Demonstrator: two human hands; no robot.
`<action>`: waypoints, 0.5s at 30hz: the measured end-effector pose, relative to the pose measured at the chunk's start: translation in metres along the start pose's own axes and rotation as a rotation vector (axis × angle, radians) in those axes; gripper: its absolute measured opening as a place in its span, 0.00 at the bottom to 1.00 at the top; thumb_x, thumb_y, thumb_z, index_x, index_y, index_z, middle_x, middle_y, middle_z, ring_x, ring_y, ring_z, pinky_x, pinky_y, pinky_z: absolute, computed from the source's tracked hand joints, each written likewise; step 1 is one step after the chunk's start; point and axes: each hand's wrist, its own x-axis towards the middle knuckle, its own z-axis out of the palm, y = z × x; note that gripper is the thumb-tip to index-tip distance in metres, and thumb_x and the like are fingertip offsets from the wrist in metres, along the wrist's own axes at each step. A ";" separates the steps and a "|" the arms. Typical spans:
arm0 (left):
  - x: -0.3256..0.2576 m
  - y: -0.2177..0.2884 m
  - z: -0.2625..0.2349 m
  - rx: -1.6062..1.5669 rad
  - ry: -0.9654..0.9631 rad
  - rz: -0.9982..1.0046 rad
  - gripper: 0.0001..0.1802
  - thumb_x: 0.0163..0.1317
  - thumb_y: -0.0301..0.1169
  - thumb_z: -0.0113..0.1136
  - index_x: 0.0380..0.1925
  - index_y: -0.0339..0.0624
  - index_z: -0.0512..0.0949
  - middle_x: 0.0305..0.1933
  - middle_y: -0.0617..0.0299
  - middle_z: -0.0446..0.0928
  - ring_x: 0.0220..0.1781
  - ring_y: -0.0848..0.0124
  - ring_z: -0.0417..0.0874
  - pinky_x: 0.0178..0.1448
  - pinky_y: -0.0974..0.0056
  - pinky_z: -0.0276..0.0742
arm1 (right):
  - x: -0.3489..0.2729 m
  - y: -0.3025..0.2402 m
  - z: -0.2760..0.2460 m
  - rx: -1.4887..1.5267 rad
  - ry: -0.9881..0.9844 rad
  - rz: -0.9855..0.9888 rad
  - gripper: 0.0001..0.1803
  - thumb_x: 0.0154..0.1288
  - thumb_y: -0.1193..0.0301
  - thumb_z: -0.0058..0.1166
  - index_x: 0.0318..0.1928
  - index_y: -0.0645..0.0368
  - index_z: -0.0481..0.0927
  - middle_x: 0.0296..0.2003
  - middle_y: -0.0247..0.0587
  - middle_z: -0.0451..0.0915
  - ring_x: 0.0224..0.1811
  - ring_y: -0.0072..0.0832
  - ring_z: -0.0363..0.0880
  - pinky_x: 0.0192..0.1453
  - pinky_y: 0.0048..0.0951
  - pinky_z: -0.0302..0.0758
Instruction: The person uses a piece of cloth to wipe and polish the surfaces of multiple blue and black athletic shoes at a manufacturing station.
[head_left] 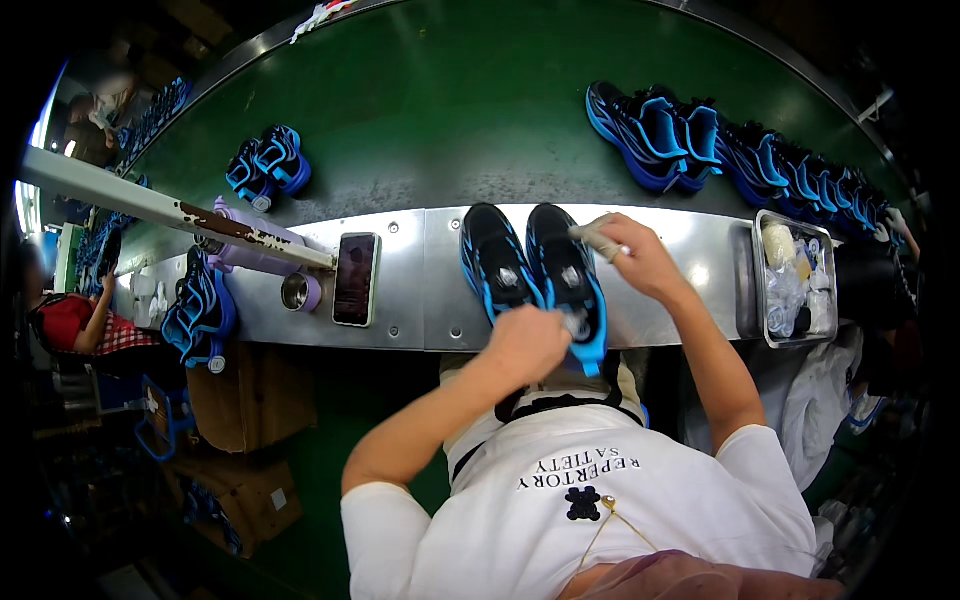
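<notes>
Two black and blue sneakers lie side by side on the metal ledge in front of me, toes pointing away. My left hand rests closed on the heel end of the right sneaker. The left sneaker lies untouched beside it. My right hand hovers over the right sneaker's toe, gripping a small pale tool that looks like a brush or cloth.
A phone and a small metal cup sit left on the ledge. A metal tray of supplies stands at the right. More blue sneakers line the green belt at back right and back left. A person in red sits far left.
</notes>
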 end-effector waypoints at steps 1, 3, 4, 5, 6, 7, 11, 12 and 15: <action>0.013 -0.009 -0.010 0.035 0.015 0.010 0.16 0.63 0.37 0.47 0.28 0.38 0.80 0.24 0.45 0.79 0.29 0.48 0.83 0.37 0.45 0.78 | 0.000 0.009 -0.013 -0.076 0.026 0.031 0.12 0.68 0.67 0.55 0.48 0.56 0.85 0.35 0.41 0.77 0.37 0.31 0.75 0.42 0.30 0.72; 0.037 -0.041 -0.038 0.295 0.157 0.226 0.15 0.60 0.33 0.49 0.21 0.36 0.78 0.25 0.44 0.79 0.29 0.48 0.82 0.37 0.46 0.79 | 0.005 0.031 -0.044 -0.210 0.110 -0.039 0.10 0.67 0.69 0.56 0.43 0.61 0.84 0.36 0.43 0.78 0.38 0.35 0.76 0.44 0.31 0.73; 0.049 -0.044 -0.059 0.143 0.240 0.084 0.15 0.59 0.33 0.48 0.21 0.36 0.78 0.26 0.44 0.79 0.30 0.47 0.82 0.39 0.46 0.79 | 0.008 0.035 -0.056 -0.214 0.154 -0.014 0.10 0.66 0.70 0.56 0.43 0.61 0.84 0.36 0.43 0.78 0.40 0.36 0.77 0.47 0.31 0.73; 0.066 -0.058 -0.069 0.154 0.279 0.005 0.16 0.59 0.35 0.47 0.22 0.36 0.78 0.27 0.44 0.80 0.31 0.46 0.82 0.41 0.46 0.78 | 0.014 0.044 -0.069 -0.277 0.200 -0.106 0.11 0.65 0.70 0.57 0.45 0.61 0.84 0.37 0.43 0.79 0.42 0.37 0.78 0.49 0.32 0.74; 0.085 -0.076 -0.078 0.203 0.346 -0.027 0.17 0.60 0.36 0.47 0.22 0.37 0.79 0.27 0.44 0.80 0.31 0.45 0.82 0.42 0.45 0.78 | 0.018 0.048 -0.081 -0.395 0.212 -0.057 0.14 0.63 0.69 0.60 0.48 0.59 0.83 0.43 0.45 0.79 0.44 0.39 0.77 0.50 0.32 0.74; 0.101 -0.095 -0.089 0.255 0.379 -0.064 0.17 0.62 0.36 0.46 0.25 0.37 0.79 0.29 0.43 0.80 0.33 0.46 0.82 0.42 0.45 0.78 | 0.025 0.053 -0.091 -0.460 0.196 -0.037 0.17 0.61 0.65 0.62 0.50 0.57 0.83 0.47 0.48 0.77 0.47 0.41 0.76 0.52 0.34 0.73; 0.132 -0.112 -0.137 0.207 0.730 -0.135 0.16 0.64 0.37 0.47 0.36 0.36 0.80 0.37 0.43 0.81 0.43 0.46 0.80 0.48 0.46 0.75 | 0.048 0.087 -0.129 -0.821 0.133 0.155 0.32 0.54 0.49 0.66 0.59 0.44 0.78 0.59 0.59 0.70 0.61 0.53 0.67 0.65 0.48 0.65; 0.127 -0.102 -0.140 0.123 0.755 -0.141 0.16 0.63 0.36 0.47 0.36 0.36 0.80 0.39 0.43 0.81 0.44 0.46 0.80 0.48 0.47 0.74 | 0.051 0.092 -0.134 -0.896 0.113 0.220 0.34 0.52 0.48 0.66 0.60 0.42 0.77 0.61 0.60 0.68 0.63 0.54 0.66 0.66 0.49 0.63; 0.108 -0.111 -0.082 -0.038 0.611 0.066 0.14 0.61 0.32 0.49 0.39 0.37 0.81 0.42 0.43 0.80 0.47 0.46 0.79 0.51 0.50 0.75 | 0.067 0.109 -0.133 -1.013 0.072 0.282 0.35 0.48 0.47 0.69 0.58 0.42 0.79 0.59 0.59 0.69 0.61 0.53 0.68 0.65 0.48 0.66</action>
